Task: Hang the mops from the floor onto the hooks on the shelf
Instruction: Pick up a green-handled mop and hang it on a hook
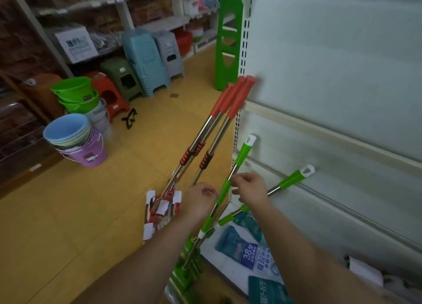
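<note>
Lower middle of the frame: both hands meet at a green mop (pixel 225 187).
Left hand (pixel 198 201): fingers curled beside the handle.
Right hand (pixel 250 190): pinching the handle.
Red mops (pixel 219 125): leaning on the shelf (pixel 331 63), centre.

Single head-worn, wide-angle view, taken from the person's standing eye level and angled forward and down. Both forearms enter from the bottom edge, the hands close to the lens at lower centre. The yellow floor (pixel 96 212) fills the left, the white shelf (pixel 331 75) rises close on the right, and straight lines bow toward the frame edges.
</note>
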The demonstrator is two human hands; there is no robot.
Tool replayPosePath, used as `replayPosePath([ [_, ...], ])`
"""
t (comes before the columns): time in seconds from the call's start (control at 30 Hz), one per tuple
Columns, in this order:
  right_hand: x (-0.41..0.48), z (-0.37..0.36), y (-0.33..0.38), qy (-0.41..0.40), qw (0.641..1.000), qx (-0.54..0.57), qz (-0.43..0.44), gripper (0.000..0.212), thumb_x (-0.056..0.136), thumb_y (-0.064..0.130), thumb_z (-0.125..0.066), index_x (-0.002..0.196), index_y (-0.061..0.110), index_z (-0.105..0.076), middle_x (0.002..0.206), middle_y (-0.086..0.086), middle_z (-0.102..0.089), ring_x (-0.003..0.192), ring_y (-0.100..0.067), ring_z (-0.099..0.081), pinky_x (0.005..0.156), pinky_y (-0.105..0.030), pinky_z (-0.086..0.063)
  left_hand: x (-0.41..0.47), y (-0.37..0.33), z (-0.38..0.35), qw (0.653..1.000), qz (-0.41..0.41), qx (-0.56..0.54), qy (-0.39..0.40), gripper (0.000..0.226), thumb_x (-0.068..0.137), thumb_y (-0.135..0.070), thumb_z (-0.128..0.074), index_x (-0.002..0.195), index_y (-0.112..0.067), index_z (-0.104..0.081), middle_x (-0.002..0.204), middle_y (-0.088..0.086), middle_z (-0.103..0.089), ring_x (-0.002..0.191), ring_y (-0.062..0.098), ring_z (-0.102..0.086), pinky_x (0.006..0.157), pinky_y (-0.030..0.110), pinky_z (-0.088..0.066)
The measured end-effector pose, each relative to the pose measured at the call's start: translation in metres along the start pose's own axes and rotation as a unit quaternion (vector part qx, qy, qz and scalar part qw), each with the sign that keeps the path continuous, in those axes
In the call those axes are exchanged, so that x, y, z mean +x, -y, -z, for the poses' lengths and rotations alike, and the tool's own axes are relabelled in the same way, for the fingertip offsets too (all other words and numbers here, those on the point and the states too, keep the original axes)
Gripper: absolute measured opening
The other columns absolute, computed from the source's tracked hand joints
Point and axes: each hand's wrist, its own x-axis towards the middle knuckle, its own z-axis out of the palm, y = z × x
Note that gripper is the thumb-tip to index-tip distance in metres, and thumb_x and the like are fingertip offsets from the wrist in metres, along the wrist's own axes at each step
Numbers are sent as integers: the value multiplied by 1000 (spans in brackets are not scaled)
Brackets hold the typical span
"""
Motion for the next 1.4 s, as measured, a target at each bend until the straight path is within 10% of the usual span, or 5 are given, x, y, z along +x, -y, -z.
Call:
replayPosePath([
  [0.27,69,9,-18,-49,998,27,-33,11,96,26,-67,85,26,-70,91,-2,-76,83,-23,-75,66,-31,-50,74,-11,-39,999,-15,42,28,15,92,-33,-72,104,-24,-70,94,-8,-70,89,16,-71,65,23,-48],
  [0.63,158,5,-19,-98,994,18,-36,40,91,38,-71,126,19,-71,110,-1,-78,106,-25,-73,100,-48,-56,165,-10,-81,996,-16,73,40,24,90,-36,-72,109,-22,-74,97,-7,-69,88,12,-63,72,24,-45],
  [1.4,215,-7,-29,-76,995,63,-27,44,88,38,-79,127,20,-68,113,-2,-76,108,-21,-71,98,-44,-55,231,8,-119,994,-9,86,72,39,91,-34,-71,127,-18,-69,120,1,-72,100,18,-64,84,29,-50],
])
